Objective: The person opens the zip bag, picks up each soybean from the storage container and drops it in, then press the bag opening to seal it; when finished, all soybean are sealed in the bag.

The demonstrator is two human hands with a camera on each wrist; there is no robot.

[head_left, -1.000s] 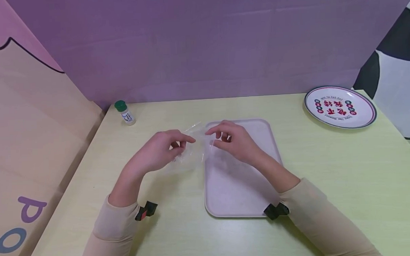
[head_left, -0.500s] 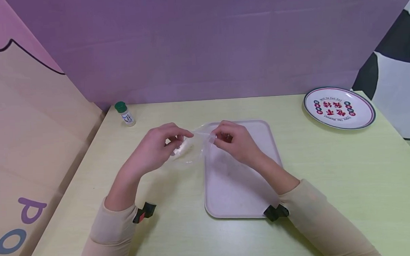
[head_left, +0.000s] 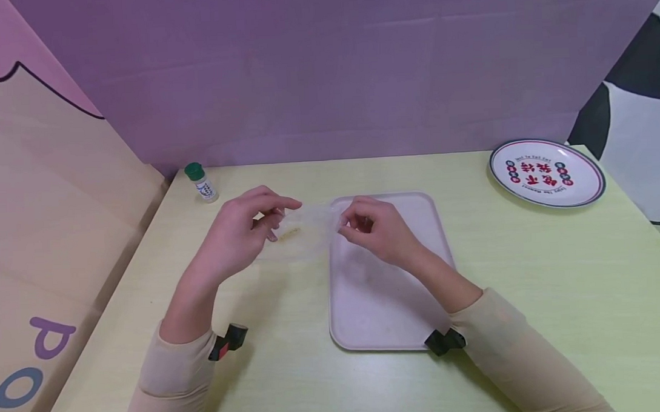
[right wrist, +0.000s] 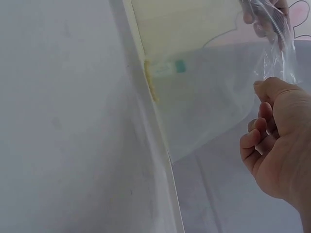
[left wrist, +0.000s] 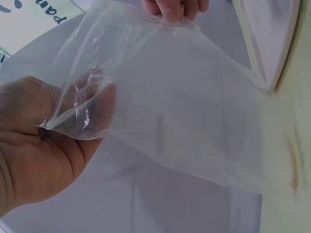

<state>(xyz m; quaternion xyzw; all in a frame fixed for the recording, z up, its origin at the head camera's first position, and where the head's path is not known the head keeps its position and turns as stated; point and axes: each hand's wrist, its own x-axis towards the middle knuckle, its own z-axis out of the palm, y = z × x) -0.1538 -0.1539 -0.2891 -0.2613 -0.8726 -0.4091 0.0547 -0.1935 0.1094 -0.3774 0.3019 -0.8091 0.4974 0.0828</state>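
A clear plastic zip bag (left wrist: pixel 184 97) is stretched between my two hands above the table. My left hand (head_left: pixel 240 230) grips it near the zip strip; in the left wrist view several of its fingers (left wrist: pixel 99 104) show through the film. My right hand (head_left: pixel 382 231) pinches the opposite side between thumb and fingers. A thin yellow-brown streak (head_left: pixel 288 235) appears through or below the bag. I cannot tell whether it lies inside it or on the table.
Beneath my right hand and forearm lies a pale tray (head_left: pixel 388 307) on the light wooden table (head_left: pixel 281 365). At the back left stands a small green-capped bottle (head_left: pixel 202 183). An oval plate with red lettering (head_left: pixel 547 174) is at the back right.
My right hand has closed its loosely spread fingers onto the bag's side. My left hand has shifted a little left, and the bag is now spread out flatter.
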